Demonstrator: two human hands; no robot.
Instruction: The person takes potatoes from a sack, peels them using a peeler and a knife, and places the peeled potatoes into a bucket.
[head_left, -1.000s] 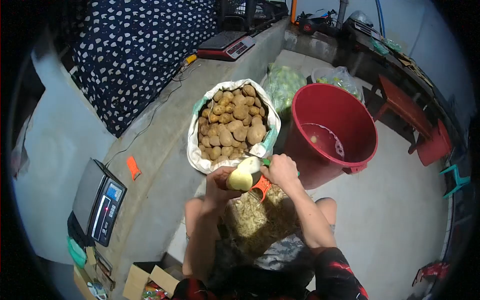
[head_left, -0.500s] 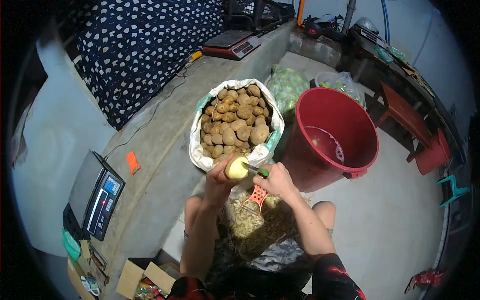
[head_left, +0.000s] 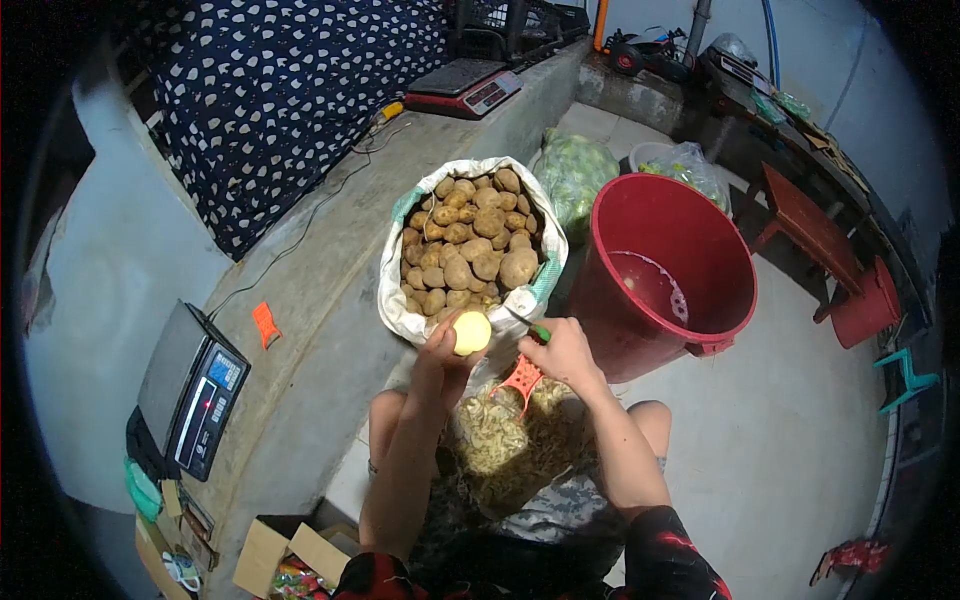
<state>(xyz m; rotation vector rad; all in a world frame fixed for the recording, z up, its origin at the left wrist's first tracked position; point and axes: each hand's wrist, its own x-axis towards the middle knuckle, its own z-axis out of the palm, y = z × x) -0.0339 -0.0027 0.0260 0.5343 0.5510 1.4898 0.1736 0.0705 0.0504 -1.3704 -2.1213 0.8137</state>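
My left hand is closed round a potato whose pale yellow cut face shows. My right hand grips a knife with a green handle, its blade pointing up and left, apart from the potato. An orange peeler also hangs from my right hand, below the knife. Just beyond both hands stands a white sack full of unpeeled potatoes. Beneath the hands, peelings are heaped between my knees.
A large red bucket with some liquid stands right of the sack, a bag of green produce behind. On the concrete ledge at left are a scale and an orange object. An open carton is at lower left.
The knife blade has come away from the potato and my right hand has moved slightly right. The slice-like pale piece seen at the blade a second ago no longer shows there.
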